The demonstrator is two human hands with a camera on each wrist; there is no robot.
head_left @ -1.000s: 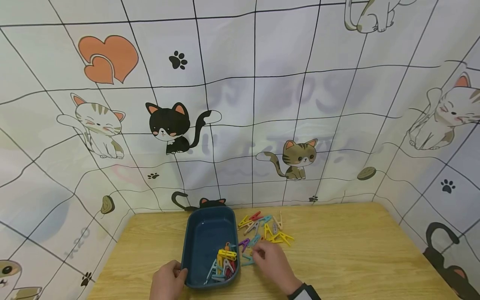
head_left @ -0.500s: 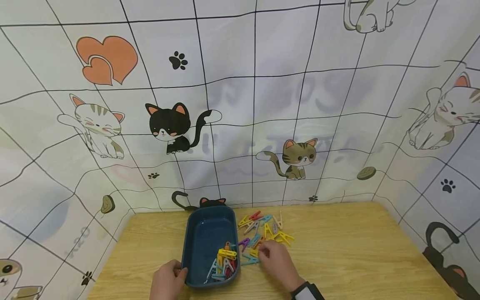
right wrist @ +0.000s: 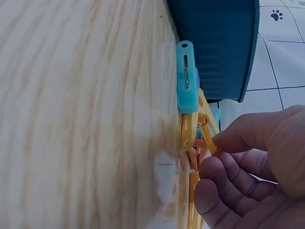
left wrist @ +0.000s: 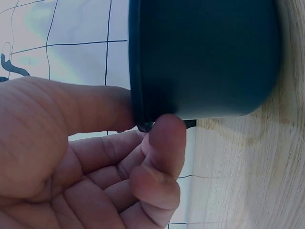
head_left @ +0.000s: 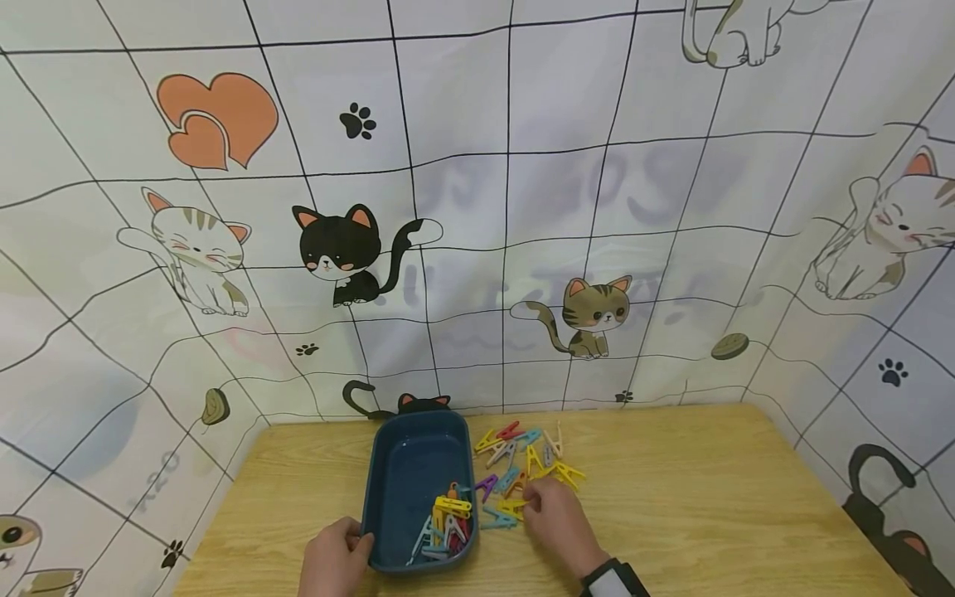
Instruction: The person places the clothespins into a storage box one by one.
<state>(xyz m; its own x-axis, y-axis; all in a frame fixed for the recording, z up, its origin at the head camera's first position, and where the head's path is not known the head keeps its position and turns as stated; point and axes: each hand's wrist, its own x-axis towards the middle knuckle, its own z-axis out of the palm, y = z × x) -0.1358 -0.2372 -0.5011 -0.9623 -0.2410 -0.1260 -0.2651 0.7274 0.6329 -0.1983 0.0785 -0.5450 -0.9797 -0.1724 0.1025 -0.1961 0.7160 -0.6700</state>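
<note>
Head view: the tray, dark blue and rectangular, sits on the left part of the desk, with its long axis running near to far. Clothespins of several colors lie in its near right corner, among them a yellow one with its long axis roughly left to right. To the right of the tray, a loose group of clothespins lies on the desk, pointing in mixed directions.

The yellow clothespin at the right hand lies right of the tray, with its long axis approximately left to right and its right end at the fingertips. Beside it, on the near left side, is a teal clothespin; an orange clothespin and a purple clothespin lie on its far side.

Right hand: nearly closed. Right wrist view: thumb and forefinger pinch the end of one leg of the yellow clothespin, whose legs are spread; the remaining fingers are curled.

Left hand: thumb and forefinger grip the tray rim at the near left, thumb inside, forefinger against the outer wall, other fingers loosely bent.
</note>
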